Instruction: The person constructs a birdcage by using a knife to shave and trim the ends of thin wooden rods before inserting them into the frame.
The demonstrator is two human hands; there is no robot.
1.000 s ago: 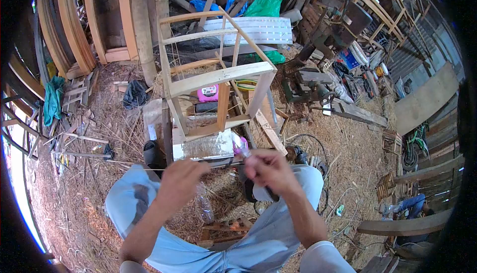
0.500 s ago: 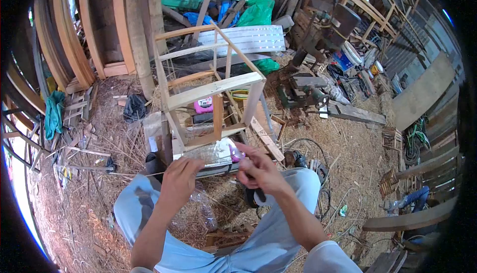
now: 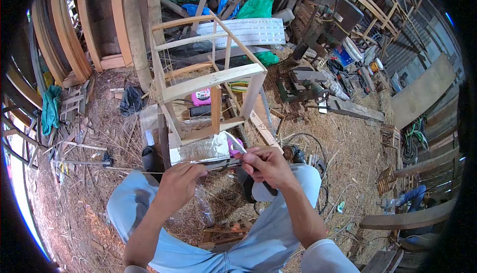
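Observation:
My left hand [image 3: 176, 186] is closed in a pinch round a thin pale strip [image 3: 131, 171], likely wood or bamboo, which sticks out to the left. In my right hand [image 3: 268, 167] is a knife, its blade [image 3: 235, 143] pointing up and to the left and its dark handle showing below the fingers. The two hands are apart, above my knees. Just beyond them stands a bare wooden frame [image 3: 213, 80] with upright legs and crossbars. A worn white board [image 3: 198, 151] lies at its base, partly behind the left fingers.
A pink container [image 3: 201, 96] sits inside the frame. Shavings and scraps cover the floor [image 3: 348, 158]. To the right stand a vise-like metal machine [image 3: 303, 91] and a timber beam [image 3: 355, 110]. A black bag [image 3: 132, 102] lies at left, near leaning curved wood pieces [image 3: 69, 34].
My right hand has turned, so the knife blade now shows clearly, pointing up-left. My left hand has shifted slightly downward, still pinching the strip. The view has moved a little.

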